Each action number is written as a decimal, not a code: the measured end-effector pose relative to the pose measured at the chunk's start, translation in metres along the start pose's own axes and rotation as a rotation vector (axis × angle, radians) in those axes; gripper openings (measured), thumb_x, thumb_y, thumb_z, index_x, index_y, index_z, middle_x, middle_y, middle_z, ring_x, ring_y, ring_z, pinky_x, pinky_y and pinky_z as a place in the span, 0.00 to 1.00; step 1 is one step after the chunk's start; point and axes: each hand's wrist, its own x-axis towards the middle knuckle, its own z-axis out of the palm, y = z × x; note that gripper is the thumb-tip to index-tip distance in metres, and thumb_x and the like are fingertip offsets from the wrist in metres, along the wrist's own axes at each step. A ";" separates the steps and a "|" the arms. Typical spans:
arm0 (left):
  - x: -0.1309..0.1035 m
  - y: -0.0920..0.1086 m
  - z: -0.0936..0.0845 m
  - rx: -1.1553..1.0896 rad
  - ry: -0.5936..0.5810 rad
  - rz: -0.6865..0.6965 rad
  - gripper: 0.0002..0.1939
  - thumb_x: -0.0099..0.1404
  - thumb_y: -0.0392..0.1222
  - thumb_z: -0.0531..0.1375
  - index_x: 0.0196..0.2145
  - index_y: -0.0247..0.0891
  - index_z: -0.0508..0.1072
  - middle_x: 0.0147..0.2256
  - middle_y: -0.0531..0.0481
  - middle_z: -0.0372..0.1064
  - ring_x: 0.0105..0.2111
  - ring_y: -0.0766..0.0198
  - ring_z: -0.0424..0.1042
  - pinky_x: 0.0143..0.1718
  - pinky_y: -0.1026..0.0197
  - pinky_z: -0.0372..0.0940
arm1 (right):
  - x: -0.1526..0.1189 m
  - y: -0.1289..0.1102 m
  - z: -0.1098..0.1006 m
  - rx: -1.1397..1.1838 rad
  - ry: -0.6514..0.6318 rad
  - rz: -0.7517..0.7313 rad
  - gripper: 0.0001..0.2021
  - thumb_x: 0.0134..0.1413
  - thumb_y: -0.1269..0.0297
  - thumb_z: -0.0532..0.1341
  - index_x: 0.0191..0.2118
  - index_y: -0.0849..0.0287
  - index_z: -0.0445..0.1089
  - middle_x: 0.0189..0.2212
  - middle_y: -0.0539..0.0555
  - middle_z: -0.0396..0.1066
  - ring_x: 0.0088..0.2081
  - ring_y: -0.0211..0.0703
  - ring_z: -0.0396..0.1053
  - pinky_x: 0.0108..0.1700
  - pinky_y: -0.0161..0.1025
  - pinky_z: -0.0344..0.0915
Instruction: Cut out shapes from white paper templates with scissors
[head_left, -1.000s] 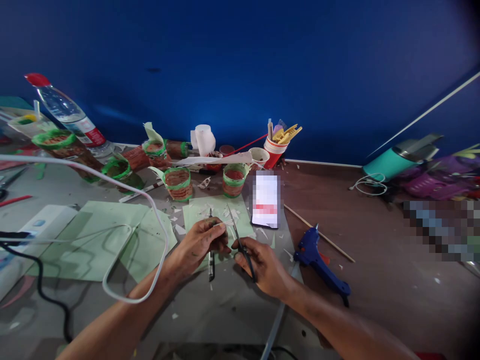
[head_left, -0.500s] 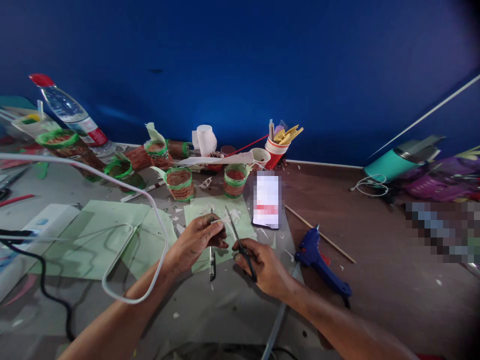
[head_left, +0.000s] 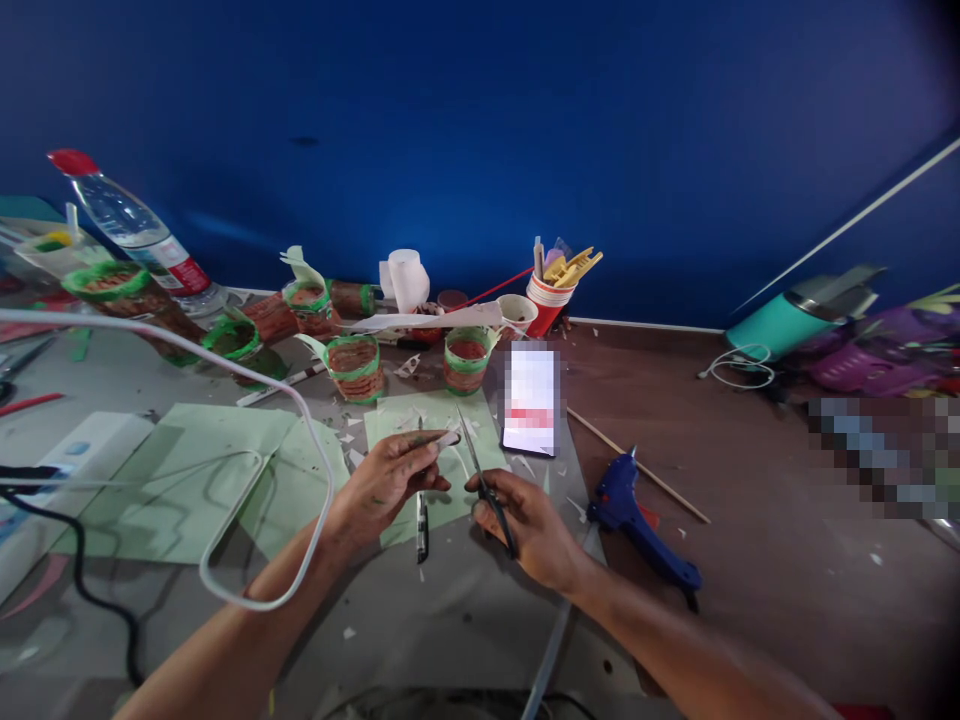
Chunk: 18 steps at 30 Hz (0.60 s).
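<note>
In the middle of the head view, my left hand (head_left: 394, 485) is closed, pinching a small piece of white paper (head_left: 448, 439) between thumb and fingertips. My right hand (head_left: 536, 530) grips black-handled scissors (head_left: 486, 490), whose blades point up and away beside that paper. Whether the blades touch it I cannot tell. Under both hands lies a light green sheet (head_left: 405, 412) scattered with paper scraps. A pen (head_left: 422, 525) rests lengthwise just below my left hand. Beyond the hands stand small brown cups with green rims, one (head_left: 466, 362) near the scissor tips and another (head_left: 354, 368) further left.
A phone (head_left: 530, 400) lies lit at centre right. Next to my right forearm are a blue glue gun (head_left: 649, 520) and a wooden stick (head_left: 637, 465). A white cable (head_left: 319, 440) loops over my left forearm. A plastic bottle (head_left: 142, 230) leans at back left; a red-and-white cup (head_left: 547, 300) holds tools.
The paper in my left hand has turned and now shows as a short, flat piece rather than thin strips. The scissors have shifted slightly; the whole view has drifted a little.
</note>
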 end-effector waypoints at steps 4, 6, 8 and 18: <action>0.002 0.000 -0.001 -0.076 -0.029 -0.032 0.11 0.50 0.38 0.66 0.32 0.33 0.73 0.23 0.54 0.67 0.23 0.68 0.70 0.34 0.61 0.68 | 0.000 0.003 -0.002 0.002 -0.012 -0.023 0.17 0.48 0.51 0.63 0.35 0.61 0.64 0.20 0.44 0.52 0.21 0.30 0.48 0.22 0.30 0.47; 0.002 0.001 -0.002 -0.115 -0.043 -0.059 0.09 0.51 0.37 0.66 0.30 0.34 0.71 0.26 0.52 0.69 0.27 0.64 0.73 0.37 0.60 0.68 | 0.001 0.004 -0.002 0.002 -0.015 -0.035 0.16 0.49 0.51 0.62 0.34 0.61 0.64 0.20 0.44 0.51 0.21 0.30 0.48 0.22 0.30 0.47; 0.000 0.001 -0.002 -0.145 -0.050 -0.071 0.08 0.53 0.38 0.65 0.30 0.34 0.70 0.28 0.51 0.70 0.30 0.61 0.75 0.37 0.58 0.69 | 0.001 0.005 -0.003 -0.005 -0.017 -0.037 0.16 0.49 0.52 0.62 0.34 0.61 0.64 0.20 0.44 0.50 0.21 0.31 0.47 0.22 0.30 0.47; 0.002 -0.002 -0.002 -0.129 0.016 0.028 0.09 0.51 0.38 0.66 0.27 0.34 0.70 0.21 0.57 0.64 0.20 0.72 0.66 0.33 0.60 0.70 | -0.002 0.010 -0.003 -0.136 -0.041 -0.063 0.12 0.52 0.59 0.60 0.39 0.61 0.64 0.21 0.45 0.52 0.23 0.32 0.48 0.23 0.31 0.48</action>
